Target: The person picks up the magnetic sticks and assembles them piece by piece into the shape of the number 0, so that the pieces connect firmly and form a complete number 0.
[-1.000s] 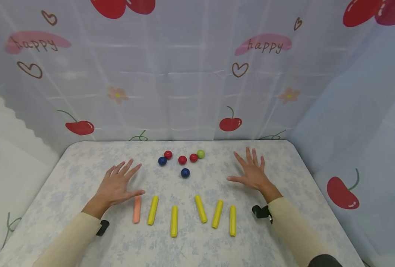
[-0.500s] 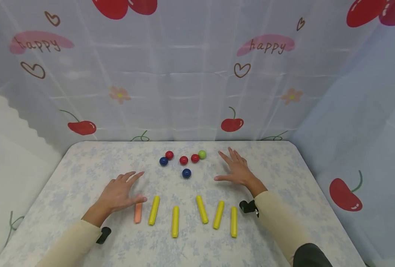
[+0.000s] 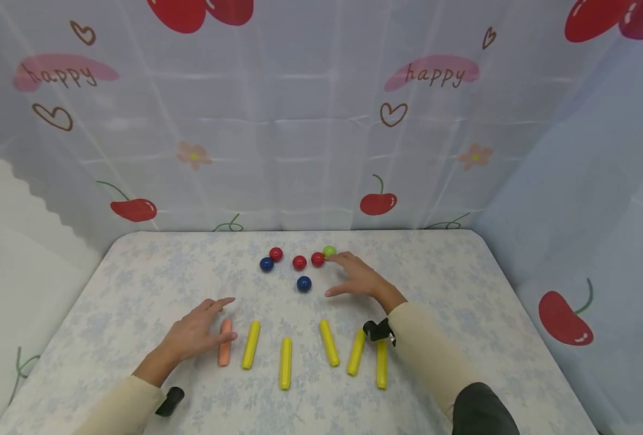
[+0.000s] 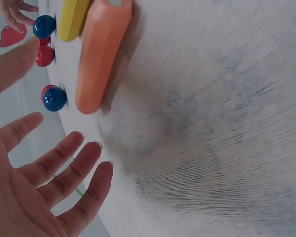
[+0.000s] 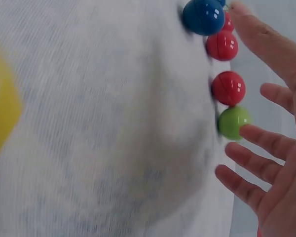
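My right hand (image 3: 361, 278) hovers at the right of a group of small glossy balls, fingers spread and holding nothing. Nearest its fingertips are a green ball (image 3: 329, 251) and a red ball (image 3: 318, 259); the right wrist view shows no grip on either. Two more red balls, a middle one (image 3: 299, 262) and a left one (image 3: 275, 254), lie farther left. One blue ball (image 3: 304, 284) sits in front, another blue ball (image 3: 267, 264) at the left. Over an orange-pink stick (image 3: 224, 355), my left hand (image 3: 193, 332) is held with loose, extended fingers and an empty palm.
Several yellow sticks lie in a loose row, among them a middle one (image 3: 285, 364) and one (image 3: 356, 356) below the right wrist. The patterned white table (image 3: 202, 405) meets a cherry-print curtain (image 3: 300, 151) at its back edge.
My right hand has moved left, up to the green and red balls. The left hand has drawn slightly toward the near edge, its fingers less spread. Balls and sticks stay in place.
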Tool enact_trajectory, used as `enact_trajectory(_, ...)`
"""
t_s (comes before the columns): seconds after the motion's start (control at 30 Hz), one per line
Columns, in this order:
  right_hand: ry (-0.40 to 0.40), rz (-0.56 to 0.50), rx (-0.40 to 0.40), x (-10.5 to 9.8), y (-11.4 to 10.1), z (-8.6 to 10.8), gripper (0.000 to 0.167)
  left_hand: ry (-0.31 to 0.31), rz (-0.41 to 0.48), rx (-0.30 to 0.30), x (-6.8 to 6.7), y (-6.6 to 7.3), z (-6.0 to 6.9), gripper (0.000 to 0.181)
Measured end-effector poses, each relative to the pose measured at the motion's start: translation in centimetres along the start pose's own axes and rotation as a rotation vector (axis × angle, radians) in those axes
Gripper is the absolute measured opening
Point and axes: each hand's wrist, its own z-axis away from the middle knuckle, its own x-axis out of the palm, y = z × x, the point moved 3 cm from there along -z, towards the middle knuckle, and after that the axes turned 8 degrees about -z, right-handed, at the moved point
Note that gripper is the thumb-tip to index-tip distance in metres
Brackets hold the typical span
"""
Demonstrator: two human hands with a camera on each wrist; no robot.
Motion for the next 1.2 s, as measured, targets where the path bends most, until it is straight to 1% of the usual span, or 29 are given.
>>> enact_trajectory(0.17,-0.056,-0.103,-0.008,0.6,-1.4,-0.8,0.077,-0.02,0.08,-0.043,0.7,-0.4,0.2,0.071)
enact_trajectory(0.3,-0.086,-0.149,-0.026,1.2,-2.0,-1.7,0.07,-0.041,0.147,-0.056,1.2,-0.6,0.1,0.071)
enact_trajectory(0.5,-0.13,-0.198,-0.043,1.9,-2.8,-2.4,0.061,-0.067,0.189,-0.079,1.7,-0.4,0.1,0.072)
enact_trajectory(0.67,-0.142,-0.193,-0.067,2.8,-3.2,-2.9,0.054,-0.064,0.177,-0.086,1.8,-0.1,0.1,0.07)
enact_trajectory(0.83,-0.131,-0.176,-0.097,3.6,-3.1,-3.5,0.046,-0.055,0.163,-0.102,1.9,-0.1,0.0,0.061)
enact_trajectory(1.0,-0.107,-0.152,-0.089,4.0,-3.0,-3.9,0.04,-0.056,0.189,-0.124,2.1,0.0,0.0,0.052)
enact_trajectory(1.2,-0.082,-0.122,-0.084,4.1,-3.0,-3.9,0.037,-0.062,0.198,-0.141,2.0,0.0,-0.1,0.05)
